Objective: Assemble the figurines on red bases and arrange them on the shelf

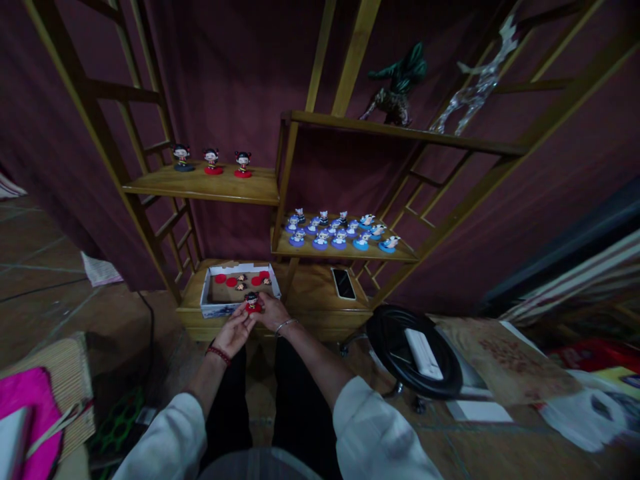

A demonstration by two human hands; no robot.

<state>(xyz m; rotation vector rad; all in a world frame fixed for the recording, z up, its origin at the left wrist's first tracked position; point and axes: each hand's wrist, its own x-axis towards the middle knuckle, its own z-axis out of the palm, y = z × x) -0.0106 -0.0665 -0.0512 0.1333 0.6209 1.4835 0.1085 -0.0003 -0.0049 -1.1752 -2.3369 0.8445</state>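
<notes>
Both hands hold a small red cartoon figurine (253, 303) with black hair buns, just in front of a shallow cardboard box. My left hand (235, 333) grips it from the left and below, its fingers closed. From the right, my right hand (273, 313) pinches its side. Behind them the white-edged box (204, 303) contains red discs (231, 282) and several loose figurine parts (241, 287). On the upper left shelf (200, 190) stand three similar figurines (212, 160), two on red bases and one on a dark base.
The lower middle shelf (325, 255) carries several purple and blue figurines (321, 239). A phone (343, 283) lies on the cabinet top. Above right stand a dark green statue (397, 87) and a clear sculpture (473, 93). A black round stool (385, 333) bears a white box (423, 353).
</notes>
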